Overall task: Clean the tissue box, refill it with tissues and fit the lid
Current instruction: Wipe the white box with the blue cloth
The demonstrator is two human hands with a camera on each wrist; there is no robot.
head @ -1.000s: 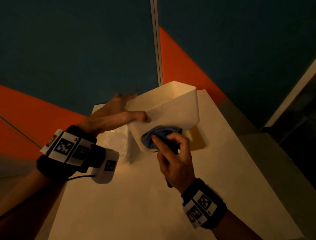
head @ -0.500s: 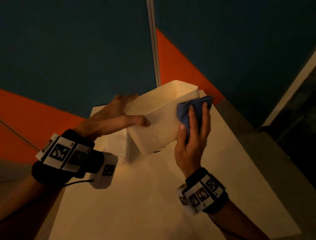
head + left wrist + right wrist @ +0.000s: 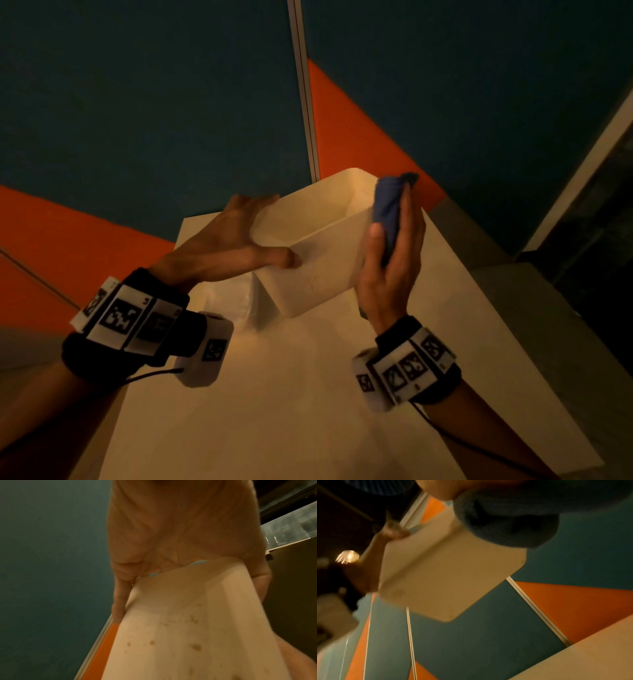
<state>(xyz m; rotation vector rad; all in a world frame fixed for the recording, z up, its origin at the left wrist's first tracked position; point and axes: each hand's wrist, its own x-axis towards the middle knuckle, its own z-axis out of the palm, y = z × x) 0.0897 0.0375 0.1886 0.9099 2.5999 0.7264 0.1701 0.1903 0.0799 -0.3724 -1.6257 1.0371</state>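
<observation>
The white tissue box (image 3: 325, 270), lidless, is held tilted above the table. My left hand (image 3: 260, 236) grips its left end, thumb on the near wall and fingers over the far rim. My right hand (image 3: 397, 246) holds a folded blue cloth (image 3: 388, 205) against the box's right end, near the rim. The left wrist view shows my palm (image 3: 171, 534) at the end of the box (image 3: 188, 615), whose surface carries brown spots. From the right wrist, the cloth (image 3: 505, 520) sits bunched against the box (image 3: 445, 568). The lid is hidden.
A white table (image 3: 308, 411) lies below both hands. A clear-wrapped tissue pack (image 3: 229, 301) rests on it under my left hand. Teal and orange wall panels (image 3: 342, 130) rise behind the table, and the floor drops away to the right.
My right hand has carried the cloth from the low near wall of the box round to its right end and up towards the rim. The left hand keeps its grip.
</observation>
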